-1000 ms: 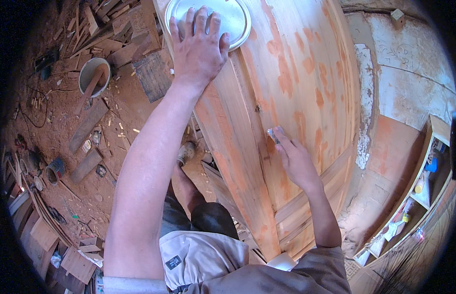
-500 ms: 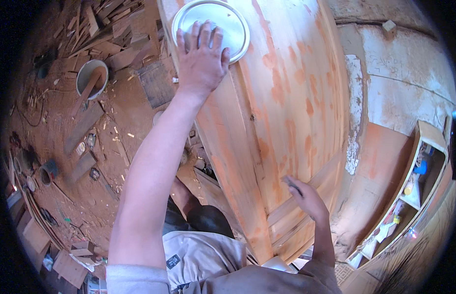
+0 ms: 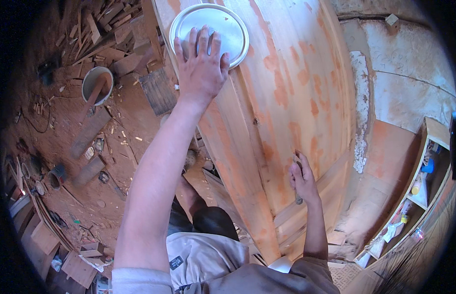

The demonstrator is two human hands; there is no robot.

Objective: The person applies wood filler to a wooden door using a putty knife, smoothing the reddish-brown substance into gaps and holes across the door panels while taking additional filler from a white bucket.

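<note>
A large wooden panel [image 3: 267,142] with orange-brown smears and patches lies before me. On its far left part sits a round, pale lid [image 3: 230,24] with a raised rim. My left hand [image 3: 201,73] rests palm down on it, fingers stretched out and slightly apart. Over the panel's nearer right part, my right hand [image 3: 304,181] is closed around a slim tool [image 3: 299,200]. The tool's rounded end sticks out below the palm and a thin tip shows by the fingers. Most of the tool is hidden, so its exact kind is unclear.
Reddish ground on the left holds a bucket [image 3: 93,72] with a board in it, wood offcuts [image 3: 90,130] and chips. A scrap wood pile [image 3: 115,29] lies at the far left. On the right are a pale wall [image 3: 409,59] and a wooden shelf unit [image 3: 419,201] with bottles.
My right hand has moved farther away along the panel and turned, so the tool now points up the panel. The left hand stays on the lid. The whole view has shifted slightly.
</note>
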